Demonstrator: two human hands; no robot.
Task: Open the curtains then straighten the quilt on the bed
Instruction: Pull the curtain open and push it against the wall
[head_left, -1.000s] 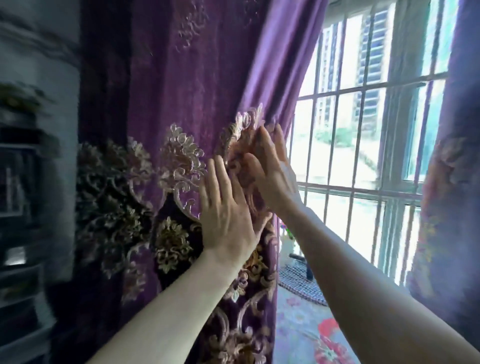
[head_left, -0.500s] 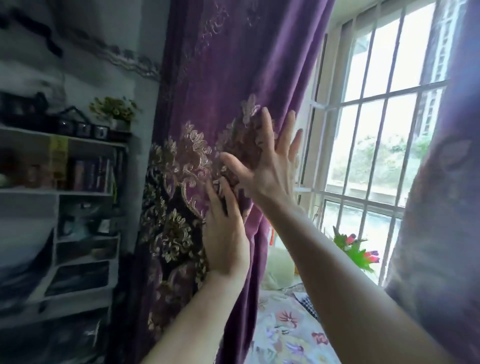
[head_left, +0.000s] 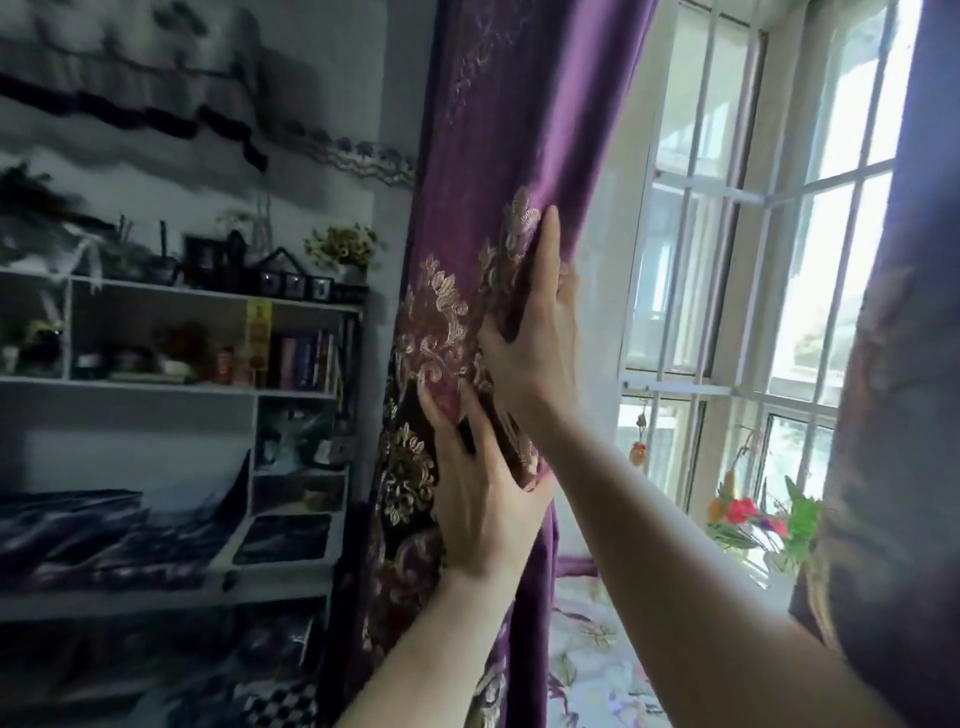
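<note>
The left hand (head_left: 480, 499) lies flat on the left curtain (head_left: 498, 171), fingers spread over the gold embroidery, the thumb hooked round the cloth's right edge. Above it the right hand (head_left: 537, 332) presses the same curtain, fingers straight and together, pointing up along the gathered edge, with the thumb splayed left on the embroidery. Neither hand pinches the cloth; both palms push against it. The 2 hands sit close, the right wrist just above the left fingertips.

This curtain hangs bunched between the shelf (head_left: 208, 387) on its left and the window (head_left: 753, 291) on its right. The shelf holds books (head_left: 306, 361), small pots and a plant (head_left: 343, 249). The window, barred in white, is uncovered in the middle. A second curtain (head_left: 898, 415) hangs at the far right. Flowers (head_left: 753, 519) stand by the sill. Below, between the arms, shows a patch of floral quilt (head_left: 597, 649).
</note>
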